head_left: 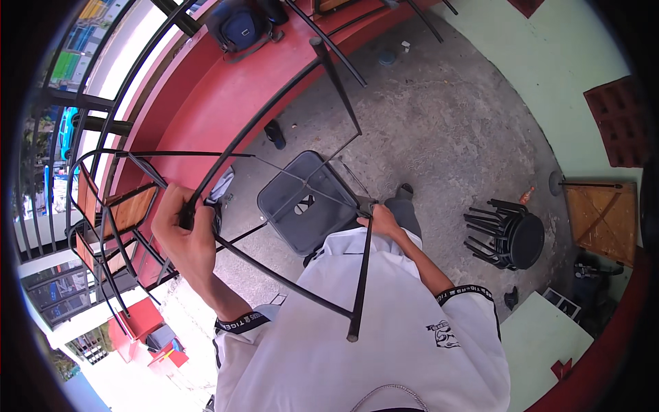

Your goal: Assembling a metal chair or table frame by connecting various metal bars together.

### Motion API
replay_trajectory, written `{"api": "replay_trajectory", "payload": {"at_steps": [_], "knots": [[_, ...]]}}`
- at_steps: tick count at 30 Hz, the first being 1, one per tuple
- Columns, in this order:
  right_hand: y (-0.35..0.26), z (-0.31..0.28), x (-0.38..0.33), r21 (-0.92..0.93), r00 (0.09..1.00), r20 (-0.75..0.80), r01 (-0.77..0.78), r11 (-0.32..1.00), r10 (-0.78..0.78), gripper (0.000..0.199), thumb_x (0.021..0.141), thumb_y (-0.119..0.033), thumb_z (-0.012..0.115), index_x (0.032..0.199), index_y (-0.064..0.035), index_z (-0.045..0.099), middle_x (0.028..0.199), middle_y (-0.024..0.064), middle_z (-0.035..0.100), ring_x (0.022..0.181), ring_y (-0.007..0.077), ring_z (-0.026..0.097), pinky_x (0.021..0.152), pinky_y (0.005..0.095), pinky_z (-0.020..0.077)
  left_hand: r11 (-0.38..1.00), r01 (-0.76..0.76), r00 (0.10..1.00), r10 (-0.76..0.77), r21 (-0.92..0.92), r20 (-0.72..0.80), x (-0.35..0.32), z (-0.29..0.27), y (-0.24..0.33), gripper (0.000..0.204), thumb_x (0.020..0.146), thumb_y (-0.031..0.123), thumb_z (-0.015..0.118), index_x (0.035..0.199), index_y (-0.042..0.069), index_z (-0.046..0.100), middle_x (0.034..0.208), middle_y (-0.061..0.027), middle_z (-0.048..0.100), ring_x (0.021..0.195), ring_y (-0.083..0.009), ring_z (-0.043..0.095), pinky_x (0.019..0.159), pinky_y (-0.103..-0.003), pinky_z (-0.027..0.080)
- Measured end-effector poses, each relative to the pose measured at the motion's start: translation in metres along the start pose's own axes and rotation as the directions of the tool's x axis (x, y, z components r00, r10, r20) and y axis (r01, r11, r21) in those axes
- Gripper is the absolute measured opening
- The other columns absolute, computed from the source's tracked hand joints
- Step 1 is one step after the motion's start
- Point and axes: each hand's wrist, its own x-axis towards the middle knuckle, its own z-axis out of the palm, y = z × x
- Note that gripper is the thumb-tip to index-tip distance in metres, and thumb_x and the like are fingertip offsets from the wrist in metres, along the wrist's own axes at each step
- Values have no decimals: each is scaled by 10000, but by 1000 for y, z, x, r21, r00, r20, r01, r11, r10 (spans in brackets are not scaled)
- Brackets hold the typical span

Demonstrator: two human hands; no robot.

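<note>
A black metal-framed stool (289, 224) is in front of me, its dark square seat facing up with an oval hole in the middle. Its thin legs and crossed rods (304, 181) reach up towards my head. My left hand (184, 230) is closed round a dark tube of this frame, at the corner on the left. On the other side, my right hand (382, 220) is wrapped round the frame beside the seat's right edge, close to my shirt. The fingertips of both hands are partly hidden.
Stacked black round stools (525, 240) stand at the right, near a wooden folding table (604, 218). Wood-and-metal chairs (130, 209) stand at the left, by a red ledge (206, 113) bearing a blue bag (237, 31). A sandal (274, 134) lies on the concrete floor (439, 113).
</note>
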Motion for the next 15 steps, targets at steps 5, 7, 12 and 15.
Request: {"api": "replay_trajectory", "payload": {"at_steps": [5,7,12,15], "knots": [[-59,-58,-25,195,971,-231,101,976,-54,382,778,-338,835,952,-11,743,855,198,747,844,401,726,769,442,549,984,-177,971,172,-15,-165,26,-55,6,148,794,106,545,729,-11,482,734,-9,401,666,-97,328,624,-253,230],[-75,-82,-37,278,883,-462,237,931,-87,246,796,-205,813,895,10,746,776,171,740,710,281,722,699,383,540,965,-223,954,187,-135,-236,36,-67,-5,143,791,108,551,718,-3,499,726,-6,406,623,-77,289,591,-253,208],[-103,-169,-74,237,667,-745,291,927,-19,176,787,-107,785,862,37,720,714,102,700,649,137,619,659,312,505,903,-154,971,64,-402,-230,42,-60,-52,203,825,130,568,672,37,471,708,4,385,570,-50,253,531,-238,157],[-129,-230,-102,-32,515,-837,293,956,-186,167,777,-86,785,848,46,710,711,83,698,648,121,593,643,314,493,806,-87,980,-36,-585,-195,29,-38,-83,312,871,157,604,648,83,398,690,18,337,525,-43,243,481,-232,152]]}}
